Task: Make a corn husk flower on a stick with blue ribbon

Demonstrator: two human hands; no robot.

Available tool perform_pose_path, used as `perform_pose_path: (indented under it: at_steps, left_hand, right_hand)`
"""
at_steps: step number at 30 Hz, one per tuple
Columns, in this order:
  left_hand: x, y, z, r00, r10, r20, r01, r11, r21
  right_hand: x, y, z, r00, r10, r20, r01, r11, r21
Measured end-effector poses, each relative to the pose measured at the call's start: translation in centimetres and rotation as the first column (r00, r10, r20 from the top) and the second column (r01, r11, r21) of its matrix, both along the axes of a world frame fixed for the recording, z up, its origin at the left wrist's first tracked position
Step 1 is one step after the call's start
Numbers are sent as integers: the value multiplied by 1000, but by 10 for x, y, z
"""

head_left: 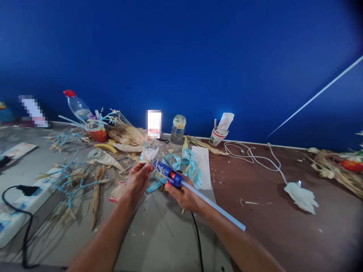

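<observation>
- Right hand (184, 194): closed around the grip of a glue gun (168, 173), palm turned inward, forearm coming in from the lower right.
- Glue gun: blue hard-plastic body with a red mark near the grip. The nozzle points up and left toward the left hand.
- Glue stick (215, 207): a long, straight, translucent pale-blue rod that juts from the back of the gun and runs over the right wrist.
- Left hand (138, 179): fingers pinched at the base of a husk flower (149, 154), wrist bent, forearm entering from the lower left.
- Husk flower: pale, papery, crumpled petals. It is held just above the fingertips, touching or just beside the nozzle; which one cannot be told.
- The hands are close together but do not touch.
- A black cord (198, 241) trails from beneath the right hand toward the near edge.
- Glossy blue ribbon (190, 160) loops just behind the gun, beside a flat white sheet (202, 166).
- Table (269, 226): brown on the right, grey on the left, littered with dry husk strips.
- Farther back stand a glass jar (178, 129) and a paper cup (217, 136).
</observation>
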State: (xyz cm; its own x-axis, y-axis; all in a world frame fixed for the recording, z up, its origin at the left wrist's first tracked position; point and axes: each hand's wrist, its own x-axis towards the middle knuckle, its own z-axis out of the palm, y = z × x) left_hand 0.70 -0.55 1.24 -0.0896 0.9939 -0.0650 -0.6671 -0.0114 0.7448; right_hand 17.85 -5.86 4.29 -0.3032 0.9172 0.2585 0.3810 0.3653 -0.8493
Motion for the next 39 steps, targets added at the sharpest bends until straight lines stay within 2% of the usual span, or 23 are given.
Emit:
perform_pose_path:
  at_steps: [6,20,25,31,39]
  left_hand:
    - [0,1,-1,1000,-11,-2,11,1000,-9]
    - [-1,-1,4,1000,-10,-7,10,999,-44]
    - [0,-2,5,1000,-19,15,19,1000,-19]
    - [-1,-1,4,1000,-15,21,17,999,-51]
    - [1,-3,8,999,-26,28,27,999,-32]
  right_hand:
    - [1,0,2,1000,8,16,-9,997,74]
    - [5,3,4,989,92,120,-103,991,90]
    - [8,2,5,996,37,85,-42,997,58]
    - [8,4,2,992,104,73,-109,991,73]
    - [10,5,-3,999,43,24,-44,997,71]
